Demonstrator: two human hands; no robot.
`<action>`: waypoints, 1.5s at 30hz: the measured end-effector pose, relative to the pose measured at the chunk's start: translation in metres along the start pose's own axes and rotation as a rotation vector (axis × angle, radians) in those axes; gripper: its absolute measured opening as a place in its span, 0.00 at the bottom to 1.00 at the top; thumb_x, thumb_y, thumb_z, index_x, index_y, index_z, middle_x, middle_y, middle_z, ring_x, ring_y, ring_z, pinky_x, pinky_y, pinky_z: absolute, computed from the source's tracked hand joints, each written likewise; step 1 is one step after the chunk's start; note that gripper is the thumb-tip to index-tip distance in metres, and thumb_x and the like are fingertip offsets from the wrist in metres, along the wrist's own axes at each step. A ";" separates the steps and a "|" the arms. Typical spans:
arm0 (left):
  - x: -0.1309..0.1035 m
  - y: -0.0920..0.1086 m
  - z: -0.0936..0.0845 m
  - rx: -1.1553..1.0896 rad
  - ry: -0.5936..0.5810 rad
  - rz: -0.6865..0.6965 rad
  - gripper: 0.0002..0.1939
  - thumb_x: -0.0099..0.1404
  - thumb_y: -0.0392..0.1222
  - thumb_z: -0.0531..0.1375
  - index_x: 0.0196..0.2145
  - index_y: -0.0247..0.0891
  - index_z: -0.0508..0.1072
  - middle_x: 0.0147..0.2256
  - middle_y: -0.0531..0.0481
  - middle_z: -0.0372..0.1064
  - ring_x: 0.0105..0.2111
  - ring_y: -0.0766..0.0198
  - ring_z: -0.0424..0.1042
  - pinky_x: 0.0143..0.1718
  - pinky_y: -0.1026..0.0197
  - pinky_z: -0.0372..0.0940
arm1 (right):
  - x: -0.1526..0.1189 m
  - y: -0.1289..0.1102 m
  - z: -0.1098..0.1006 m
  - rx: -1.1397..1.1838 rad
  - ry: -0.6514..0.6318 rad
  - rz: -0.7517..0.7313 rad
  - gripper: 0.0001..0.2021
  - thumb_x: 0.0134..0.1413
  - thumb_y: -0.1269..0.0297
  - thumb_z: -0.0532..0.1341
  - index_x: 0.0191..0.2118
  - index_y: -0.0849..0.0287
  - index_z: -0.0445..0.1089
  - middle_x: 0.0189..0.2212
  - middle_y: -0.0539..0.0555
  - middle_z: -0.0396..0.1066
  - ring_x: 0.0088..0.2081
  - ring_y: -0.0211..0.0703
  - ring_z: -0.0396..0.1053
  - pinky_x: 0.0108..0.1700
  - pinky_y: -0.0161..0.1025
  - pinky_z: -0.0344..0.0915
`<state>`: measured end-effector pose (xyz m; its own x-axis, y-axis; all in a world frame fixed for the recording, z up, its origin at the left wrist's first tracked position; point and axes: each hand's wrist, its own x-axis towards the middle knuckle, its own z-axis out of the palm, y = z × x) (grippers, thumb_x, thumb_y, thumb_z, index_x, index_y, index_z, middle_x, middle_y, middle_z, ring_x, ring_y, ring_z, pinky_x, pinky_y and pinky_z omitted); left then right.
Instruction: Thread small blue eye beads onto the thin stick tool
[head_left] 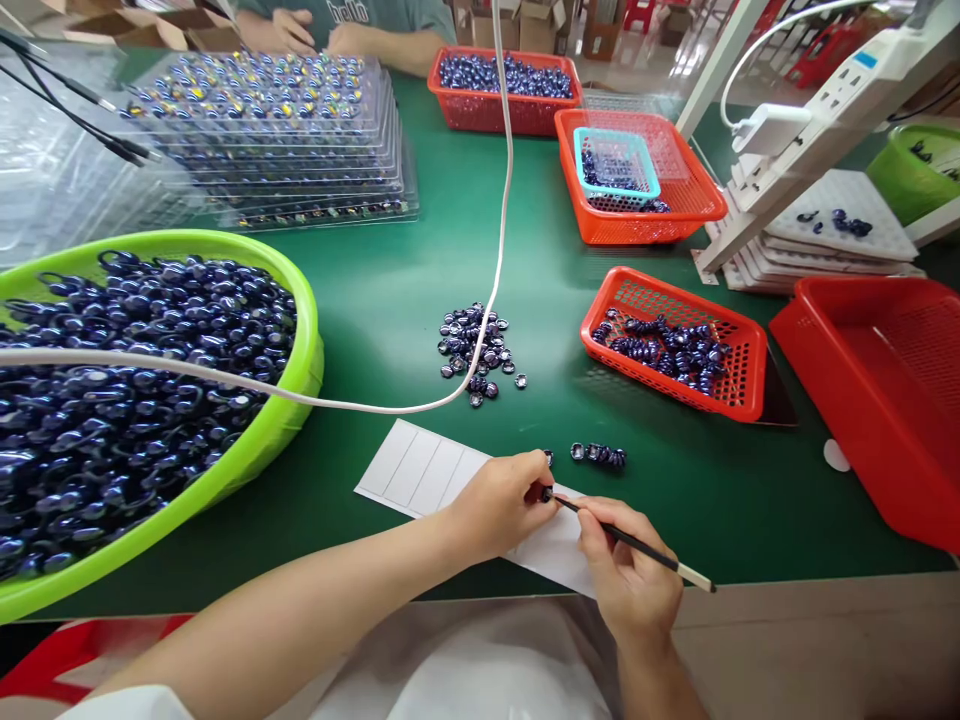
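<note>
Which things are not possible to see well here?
In the head view:
- Small dark piece: mostly hidden by left hand's fingers.
- Thin stick: tip too small to identify.
- White paper: partly behind left hand.
- Lime-green basket: cut off by left edge.
- Person opposite: head cut off by top edge.

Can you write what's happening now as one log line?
left hand: pinching small dark piece | right hand: holding thin stick, tip at piece | beneath: white paper | beyond: loose dark pieces | left side: full green basin

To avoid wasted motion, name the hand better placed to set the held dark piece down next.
Probably left: the left hand pinches the dark piece, while the right hand holds the thin tool.
</note>
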<state>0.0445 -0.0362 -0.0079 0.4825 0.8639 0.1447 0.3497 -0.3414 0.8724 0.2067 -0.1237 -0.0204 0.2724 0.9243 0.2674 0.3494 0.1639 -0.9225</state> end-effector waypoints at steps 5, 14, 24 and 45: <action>-0.001 -0.001 0.000 0.004 0.003 0.019 0.08 0.58 0.33 0.59 0.27 0.39 0.61 0.22 0.59 0.60 0.21 0.71 0.59 0.24 0.69 0.52 | -0.001 0.000 0.001 -0.040 0.011 -0.013 0.10 0.59 0.73 0.65 0.43 0.51 0.74 0.40 0.51 0.79 0.34 0.44 0.78 0.31 0.37 0.75; 0.000 -0.001 0.002 -0.014 -0.044 -0.029 0.12 0.56 0.30 0.64 0.29 0.38 0.63 0.22 0.61 0.60 0.21 0.71 0.59 0.24 0.69 0.53 | 0.000 -0.001 -0.002 -0.116 0.020 -0.062 0.10 0.58 0.73 0.66 0.43 0.52 0.75 0.39 0.51 0.79 0.32 0.43 0.77 0.32 0.37 0.75; 0.010 -0.006 -0.055 0.453 0.086 -0.066 0.11 0.62 0.30 0.65 0.42 0.36 0.72 0.39 0.46 0.72 0.38 0.57 0.72 0.41 0.56 0.69 | 0.001 -0.005 0.002 0.142 0.236 0.128 0.03 0.60 0.67 0.66 0.40 0.56 0.76 0.37 0.53 0.78 0.25 0.35 0.71 0.32 0.35 0.73; 0.027 0.001 -0.025 0.596 -0.212 0.097 0.04 0.67 0.34 0.61 0.40 0.35 0.75 0.36 0.45 0.75 0.37 0.56 0.75 0.38 0.58 0.69 | 0.006 -0.018 -0.009 0.244 0.011 0.299 0.06 0.58 0.61 0.67 0.39 0.57 0.76 0.31 0.53 0.76 0.26 0.39 0.72 0.29 0.36 0.72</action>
<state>0.0381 -0.0046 0.0086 0.6617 0.7473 0.0610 0.6536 -0.6148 0.4414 0.2099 -0.1239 0.0005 0.3402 0.9401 -0.0222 0.0297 -0.0343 -0.9990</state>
